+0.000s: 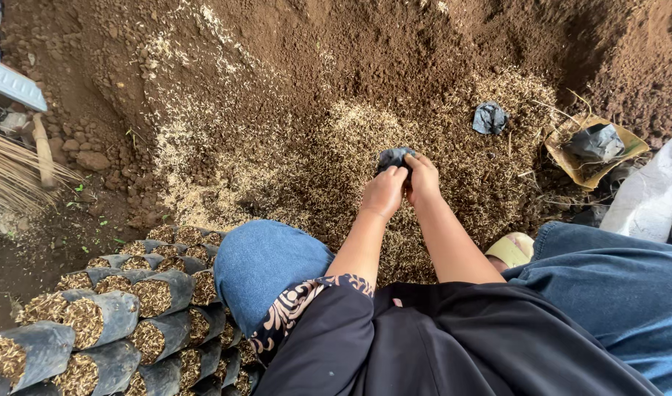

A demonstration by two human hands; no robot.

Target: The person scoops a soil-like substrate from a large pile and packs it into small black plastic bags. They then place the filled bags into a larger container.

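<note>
Left hand and right hand pressed together, fingers of both closed on a small black bag held just above the husk-and-soil heap. Open ground ahead and to the left; hemmed at lower left by stacked filled bags, at right by a crumpled black bag and a white sack. Broom at far left edge.

Matt black plastic bag | dry, rough husk-and-soil mix | filled plastic grow bags | blue denim
</note>
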